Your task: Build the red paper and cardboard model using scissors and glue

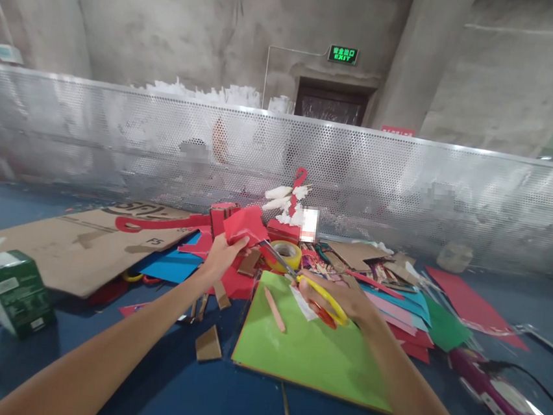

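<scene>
My left hand (pixel 223 254) pinches a piece of red paper (pixel 245 225) and holds it up over the cluttered middle of the table. In my right hand (pixel 331 296) are scissors (pixel 329 299) with yellow and orange handles. Their blades point up and left, with the tips at the lower right edge of the red paper; whether they are parted there I cannot make out. Below my right hand lies a light green board (pixel 311 357) with a pencil-like pinkish stick (pixel 275 309) and a white scrap on it. A roll of yellow tape (pixel 285 255) sits just behind the blades.
On the left lies a large cardboard sheet (pixel 81 247) with a green box (pixel 14 293) near it. Coloured paper sheets (pixel 446 322) and a purple power strip (pixel 498 392) are on the right. A perforated metal panel (pixel 381 185) stands along the back.
</scene>
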Tool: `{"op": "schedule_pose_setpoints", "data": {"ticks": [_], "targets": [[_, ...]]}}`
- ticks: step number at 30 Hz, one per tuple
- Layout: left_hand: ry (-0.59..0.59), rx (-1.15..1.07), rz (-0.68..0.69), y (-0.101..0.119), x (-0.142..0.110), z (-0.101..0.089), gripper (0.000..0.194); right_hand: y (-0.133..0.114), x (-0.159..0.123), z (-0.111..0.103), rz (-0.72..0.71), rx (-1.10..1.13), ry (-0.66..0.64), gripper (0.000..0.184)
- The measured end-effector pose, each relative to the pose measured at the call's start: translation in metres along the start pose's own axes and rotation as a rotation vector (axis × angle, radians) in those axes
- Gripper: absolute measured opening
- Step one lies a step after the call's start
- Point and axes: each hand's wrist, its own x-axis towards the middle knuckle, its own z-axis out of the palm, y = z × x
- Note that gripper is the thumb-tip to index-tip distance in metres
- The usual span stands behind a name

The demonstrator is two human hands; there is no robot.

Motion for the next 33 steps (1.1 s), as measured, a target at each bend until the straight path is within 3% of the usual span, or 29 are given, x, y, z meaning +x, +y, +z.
{"op": "schedule_pose_setpoints", "data": {"ticks": [11,25,30,33], "targets": [[-0.131,0.278,0.087,0.003,-0.007,0.005,0.030,-0.006,0.006,0.007,-0.026,-0.006,0.012,0.052],[-0.169,0.258,0.065,0.009,-0.012,0.010,0.030,-0.016,0.006,0.009,0.002,0.025,-0.003,0.053],[-0.175,0.255,0.052,0.009,-0.013,0.011,0.029,-0.013,0.007,0.012,-0.014,0.021,0.105,0.054],[-0.190,0.261,0.047,0.011,-0.015,0.012,0.030,-0.007,0.010,0.015,-0.039,0.043,0.100,0.051]]}}
